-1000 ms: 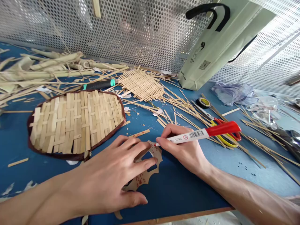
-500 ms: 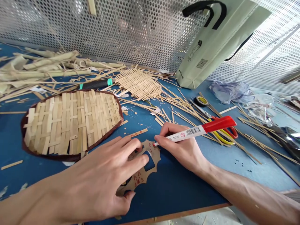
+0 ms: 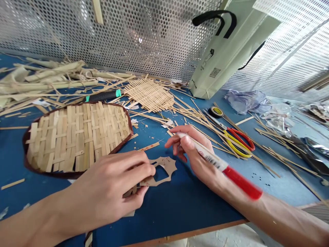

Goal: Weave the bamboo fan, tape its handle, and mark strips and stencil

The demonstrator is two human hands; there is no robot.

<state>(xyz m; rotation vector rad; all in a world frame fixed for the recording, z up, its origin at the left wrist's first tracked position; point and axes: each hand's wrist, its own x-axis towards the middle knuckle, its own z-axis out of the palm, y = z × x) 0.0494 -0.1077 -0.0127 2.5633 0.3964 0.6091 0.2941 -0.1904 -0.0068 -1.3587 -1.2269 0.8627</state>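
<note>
While a perforated metal panel point(image 3: 128, 34) closes off the far side and a blue work surface point(image 3: 180, 212) spreads beneath everything, your space is crowded. A sole-shaped bamboo weave with dark edging point(image 3: 77, 140) sits to the left, a looser bamboo weave point(image 3: 149, 95) lies farther back, and a pale green tote bag point(image 3: 221, 58) stands against the panel. Loose bamboo strips point(image 3: 290, 164) fan out on the right around red-and-yellow scissors point(image 3: 238, 144) and a roll of tape point(image 3: 216, 111).

Your left hand point(image 3: 110, 185) has its fingers closed on the left end of a scalloped brown card template point(image 3: 167, 168), which lies near you, just right of the large weave. Your right hand point(image 3: 192, 154) curls its fingers around a white marker point(image 3: 205, 154), with the tip clear of the card.

Gripped at one end only, the card could swivel, sending any line astray. Heavy pressure could crease the narrow bridges beside its window, and fresh ink could smear under your left fingers. A careless swing of the marker's red end could snag the strips.
</note>
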